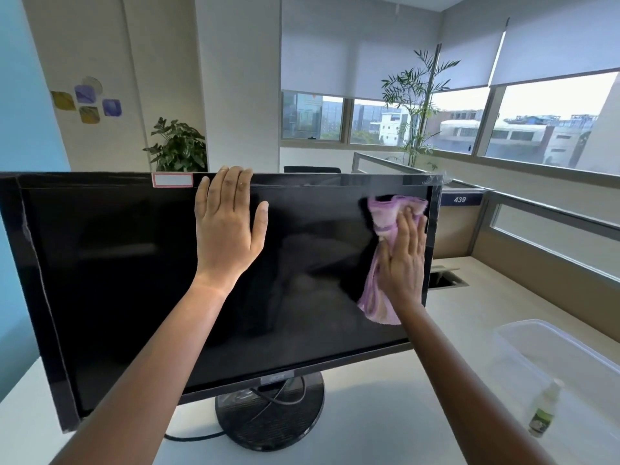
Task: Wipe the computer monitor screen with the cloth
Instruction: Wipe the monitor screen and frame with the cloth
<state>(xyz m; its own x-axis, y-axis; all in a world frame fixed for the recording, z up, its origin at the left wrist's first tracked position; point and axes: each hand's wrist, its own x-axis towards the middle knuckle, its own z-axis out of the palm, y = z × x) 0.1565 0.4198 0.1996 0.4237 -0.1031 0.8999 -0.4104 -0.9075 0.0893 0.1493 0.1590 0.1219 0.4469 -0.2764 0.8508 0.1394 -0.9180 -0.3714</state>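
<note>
A wide black monitor [134, 280] with a dark, switched-off screen stands on a round base on the white desk. My left hand [228, 226] rests on the monitor's top edge near the middle, fingers hooked over the bezel and palm flat on the glass. My right hand [404, 260] presses a pink and purple cloth [385, 213] flat against the upper right part of the screen, close to the right bezel. The cloth bunches above my fingers and hangs down below my palm.
A clear plastic tub [567, 357] and a small spray bottle [543, 412] sit on the desk [385, 414] at the right. A black cable [188, 437] runs left from the monitor base [268, 417]. Cubicle partitions, two plants and windows lie behind.
</note>
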